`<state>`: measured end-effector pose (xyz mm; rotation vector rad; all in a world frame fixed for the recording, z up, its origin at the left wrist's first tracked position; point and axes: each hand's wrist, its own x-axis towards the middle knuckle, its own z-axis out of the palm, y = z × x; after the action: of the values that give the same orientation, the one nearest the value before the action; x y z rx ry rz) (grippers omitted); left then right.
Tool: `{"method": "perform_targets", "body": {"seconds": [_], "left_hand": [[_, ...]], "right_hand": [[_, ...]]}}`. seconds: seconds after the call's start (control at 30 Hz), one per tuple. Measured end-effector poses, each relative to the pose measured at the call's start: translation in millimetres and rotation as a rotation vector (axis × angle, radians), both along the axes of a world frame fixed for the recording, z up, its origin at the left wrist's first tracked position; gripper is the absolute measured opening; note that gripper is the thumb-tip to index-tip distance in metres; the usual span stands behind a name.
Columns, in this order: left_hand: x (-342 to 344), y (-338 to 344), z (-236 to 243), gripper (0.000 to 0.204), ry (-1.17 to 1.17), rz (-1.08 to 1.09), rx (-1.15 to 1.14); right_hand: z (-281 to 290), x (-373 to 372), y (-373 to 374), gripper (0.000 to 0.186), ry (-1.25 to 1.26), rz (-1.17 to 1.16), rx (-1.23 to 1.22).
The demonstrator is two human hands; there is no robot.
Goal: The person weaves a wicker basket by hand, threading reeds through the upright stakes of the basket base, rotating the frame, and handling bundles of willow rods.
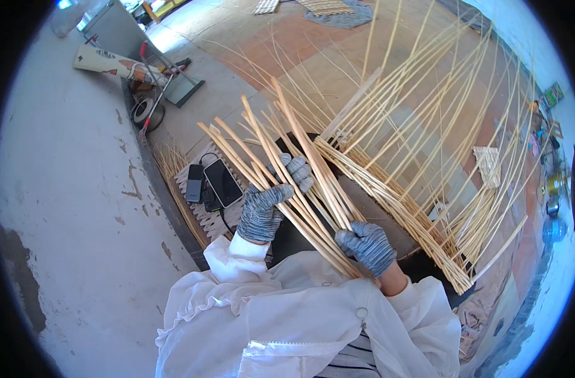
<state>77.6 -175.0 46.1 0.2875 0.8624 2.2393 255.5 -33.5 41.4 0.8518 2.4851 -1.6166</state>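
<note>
A loose bundle of pale wicker rods [304,217] slants across my lap, its thick ends fanning out toward the upper left. My left hand [262,211], in a grey knitted glove, is closed around the rods midway along, some fingers showing on the far side. My right hand [370,247], gloved alike, grips the lower part of the bundle, thumb against the rods. Just beyond the right hand lies a woven wicker strip [394,211], with long thin rods [419,120] rising from it and spreading up and to the right.
Left of my left hand, a phone [223,183] and a small dark handset [195,183] rest on a slatted mat with a cable. The wall [73,208] runs along my left. A dustpan [181,89] and a tape roll [147,113] are farther off. Bottles stand at the far right.
</note>
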Motion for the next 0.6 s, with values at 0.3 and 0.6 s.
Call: {"method": "perform_targets", "body": {"seconds": [0.3,0.6], "left_hand": [[-27.5,16.5,-41.1,0.036,0.222,0.355,-0.346],[7.7,62.2,-15.6,0.071,2.078,-0.096,-0.548]], "right_hand": [[6.7,39.6,20.9,0.019,0.177,-0.126,-0.038],[9.0,118.2,56.1,0.024,-0.118,0.097,-0.343]]}}
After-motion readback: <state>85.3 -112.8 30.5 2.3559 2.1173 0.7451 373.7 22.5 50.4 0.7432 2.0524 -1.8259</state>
